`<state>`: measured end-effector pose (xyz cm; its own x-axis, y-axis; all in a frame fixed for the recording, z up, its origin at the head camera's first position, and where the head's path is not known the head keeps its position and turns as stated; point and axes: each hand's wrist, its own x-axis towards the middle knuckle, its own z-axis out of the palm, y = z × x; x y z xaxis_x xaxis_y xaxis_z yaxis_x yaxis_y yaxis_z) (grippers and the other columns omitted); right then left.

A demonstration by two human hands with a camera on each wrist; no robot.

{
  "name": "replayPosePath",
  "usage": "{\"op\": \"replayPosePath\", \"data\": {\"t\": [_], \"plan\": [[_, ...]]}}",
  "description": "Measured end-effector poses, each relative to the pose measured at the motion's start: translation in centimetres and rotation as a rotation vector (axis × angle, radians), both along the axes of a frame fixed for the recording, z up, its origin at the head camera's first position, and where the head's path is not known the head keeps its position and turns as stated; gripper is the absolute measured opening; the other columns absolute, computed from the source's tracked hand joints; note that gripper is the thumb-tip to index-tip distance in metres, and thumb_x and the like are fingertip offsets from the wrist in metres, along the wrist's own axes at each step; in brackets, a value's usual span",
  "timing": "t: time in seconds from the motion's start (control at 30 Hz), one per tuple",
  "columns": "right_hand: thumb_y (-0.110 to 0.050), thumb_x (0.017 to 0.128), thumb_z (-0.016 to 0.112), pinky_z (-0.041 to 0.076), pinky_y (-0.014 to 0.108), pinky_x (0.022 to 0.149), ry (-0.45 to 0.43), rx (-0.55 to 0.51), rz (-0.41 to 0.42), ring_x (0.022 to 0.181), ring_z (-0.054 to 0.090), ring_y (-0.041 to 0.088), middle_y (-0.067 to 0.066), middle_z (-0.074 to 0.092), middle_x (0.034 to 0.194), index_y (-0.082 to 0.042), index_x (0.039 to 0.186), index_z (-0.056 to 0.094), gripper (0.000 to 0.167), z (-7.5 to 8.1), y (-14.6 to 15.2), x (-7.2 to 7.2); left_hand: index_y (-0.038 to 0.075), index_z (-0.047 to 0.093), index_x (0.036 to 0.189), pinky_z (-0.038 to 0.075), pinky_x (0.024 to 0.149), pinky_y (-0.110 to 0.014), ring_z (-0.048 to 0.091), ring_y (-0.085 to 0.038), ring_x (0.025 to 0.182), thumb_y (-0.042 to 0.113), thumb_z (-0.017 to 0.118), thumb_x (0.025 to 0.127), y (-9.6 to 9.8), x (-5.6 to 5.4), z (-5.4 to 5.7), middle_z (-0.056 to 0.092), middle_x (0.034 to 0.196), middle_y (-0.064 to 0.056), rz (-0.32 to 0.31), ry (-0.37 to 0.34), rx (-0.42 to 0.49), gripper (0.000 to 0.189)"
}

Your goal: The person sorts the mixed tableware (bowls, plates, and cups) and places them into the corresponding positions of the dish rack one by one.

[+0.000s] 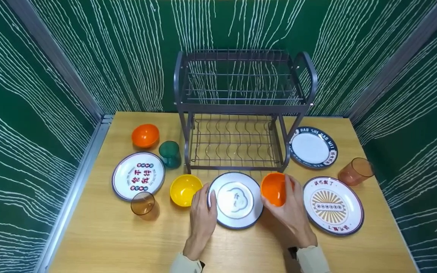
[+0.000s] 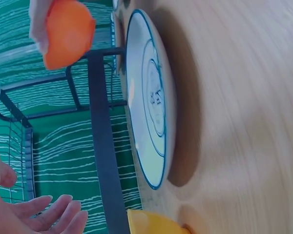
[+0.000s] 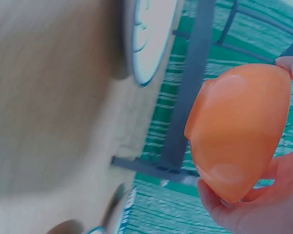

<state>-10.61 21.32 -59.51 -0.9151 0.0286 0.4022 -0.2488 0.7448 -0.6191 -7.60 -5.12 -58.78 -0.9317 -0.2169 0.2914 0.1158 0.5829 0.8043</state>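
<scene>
Red-lettered plate (image 1: 139, 176): face up at the left of the wooden table (image 1: 237, 250).
Brown cup (image 1: 143, 204): just in front of that plate, overlapping it from my head view; I cannot tell whether they touch.
Far orange bowl (image 1: 145, 135): behind the same plate, opening up.
Green cup (image 1: 170, 154): between that plate and the rack's left legs.
Yellow bowl (image 1: 186, 190): in front of the green cup, opening up.
Left hand (image 1: 203, 214): between the yellow bowl and the plate to its right. I read the fingers as relaxed, well open, with hold of nothing; the left wrist feed shows the fingertips raised above the table.
Blue-rimmed plate (image 1: 236, 201): face up on the table, between both hands.
Rack (image 1: 245, 109): dark, two-tier, behind the blue-rimmed plate.
Held orange bowl (image 1: 274, 189): off the table, at that plate's right. The right wrist feed gives me its foot towards the table.
Right hand (image 1: 290, 212): thumb and fingers curled round the held orange bowl, parted only by its width.
Dark-rimmed plate (image 1: 312, 148): beside the rack's right legs.
Sunburst plate (image 1: 333, 205): right of the right hand, face up.
Amber cup (image 1: 356, 171): farthest right, just behind the sunburst plate.
</scene>
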Motion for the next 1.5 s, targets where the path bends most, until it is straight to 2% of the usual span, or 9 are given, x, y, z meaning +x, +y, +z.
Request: {"op": "replayPosePath", "data": {"t": [0.2, 0.43, 0.53, 0.6, 0.77, 0.93, 1.03, 1.23, 1.5], "plan": [[-0.032, 0.070, 0.093, 0.057, 0.061, 0.086, 0.086, 0.009, 0.062, 0.117, 0.052, 0.046, 0.030, 0.044, 0.144, 0.004, 0.150, 0.044, 0.100, 1.4, -1.7, 0.3, 0.000, 0.059, 0.137, 0.055, 0.098, -0.045, 0.065, -0.027, 0.110, 0.022, 0.055, 0.108, 0.8, -0.2, 0.2, 0.066, 0.124, -0.015, -0.059, 0.023, 0.104, 0.037], [-0.035, 0.067, 0.094, 0.059, 0.060, 0.080, 0.136, -0.007, 0.143, 0.117, 0.054, 0.048, 0.033, 0.043, 0.145, 0.006, 0.150, 0.044, 0.105, 2.5, -3.7, 0.6, 0.002, 0.060, 0.136, 0.057, 0.090, -0.042, 0.066, -0.022, 0.102, 0.022, 0.053, 0.109, 1.7, -0.6, 0.5, 0.068, 0.120, -0.010, -0.094, 0.053, 0.140, 0.034], [-0.035, 0.068, 0.093, 0.060, 0.059, 0.080, 0.146, -0.031, 0.188, 0.118, 0.054, 0.047, 0.031, 0.043, 0.146, 0.005, 0.151, 0.043, 0.104, 2.8, -4.5, 0.8, 0.003, 0.059, 0.138, 0.057, 0.090, -0.036, 0.065, -0.020, 0.103, 0.026, 0.053, 0.109, 2.1, -0.6, 0.9, 0.066, 0.123, -0.009, -0.137, 0.000, 0.184, 0.038], [-0.035, 0.069, 0.092, 0.060, 0.057, 0.080, 0.155, -0.041, 0.215, 0.117, 0.055, 0.046, 0.030, 0.044, 0.146, 0.004, 0.151, 0.043, 0.105, 2.9, -5.0, 0.9, 0.005, 0.055, 0.143, 0.056, 0.092, -0.035, 0.064, -0.020, 0.106, 0.032, 0.051, 0.109, 2.3, -0.6, 1.2, 0.064, 0.129, -0.010, -0.175, -0.069, 0.231, 0.043], [-0.041, 0.069, 0.091, 0.060, 0.053, 0.081, 0.155, -0.033, 0.259, 0.118, 0.055, 0.043, 0.027, 0.044, 0.147, 0.004, 0.152, 0.042, 0.107, 3.0, -6.2, 1.2, 0.011, 0.042, 0.156, 0.051, 0.105, -0.039, 0.058, -0.024, 0.124, 0.043, 0.040, 0.111, 2.8, -0.5, 1.8, 0.050, 0.152, -0.010, -0.287, -0.226, 0.345, 0.056], [-0.049, 0.073, 0.088, 0.060, 0.051, 0.084, 0.168, -0.012, 0.288, 0.119, 0.054, 0.041, 0.028, 0.044, 0.148, 0.003, 0.152, 0.043, 0.106, 3.0, -7.0, 1.5, 0.010, 0.033, 0.161, 0.041, 0.113, -0.041, 0.048, -0.027, 0.141, 0.045, 0.033, 0.112, 2.9, -0.6, 2.0, 0.039, 0.162, -0.008, -0.411, -0.273, 0.455, 0.060], [-0.051, 0.074, 0.087, 0.060, 0.051, 0.084, 0.182, -0.016, 0.299, 0.120, 0.055, 0.041, 0.029, 0.044, 0.147, 0.004, 0.152, 0.043, 0.105, 2.9, -7.2, 1.4, 0.009, 0.031, 0.161, 0.040, 0.114, -0.042, 0.046, -0.027, 0.142, 0.045, 0.032, 0.112, 2.8, -0.6, 2.0, 0.040, 0.161, -0.010, -0.453, -0.292, 0.502, 0.060], [-0.052, 0.076, 0.085, 0.060, 0.052, 0.083, 0.185, -0.047, 0.315, 0.119, 0.055, 0.040, 0.027, 0.044, 0.148, 0.003, 0.151, 0.044, 0.102, 2.6, -7.3, 1.4, 0.012, 0.035, 0.160, 0.044, 0.110, -0.034, 0.052, -0.023, 0.137, 0.043, 0.037, 0.112, 2.2, -0.5, 2.3, 0.045, 0.158, -0.007, -0.489, -0.293, 0.539, 0.057], [-0.045, 0.078, 0.085, 0.061, 0.050, 0.081, 0.160, -0.061, 0.321, 0.118, 0.058, 0.039, 0.023, 0.043, 0.149, 0.000, 0.153, 0.043, 0.098, 2.5, -7.4, 1.4, 0.015, 0.040, 0.158, 0.050, 0.103, -0.028, 0.059, -0.020, 0.126, 0.042, 0.050, 0.108, 1.6, -0.5, 2.8, 0.051, 0.153, -0.003, -0.476, -0.292, 0.544, 0.058]]}}
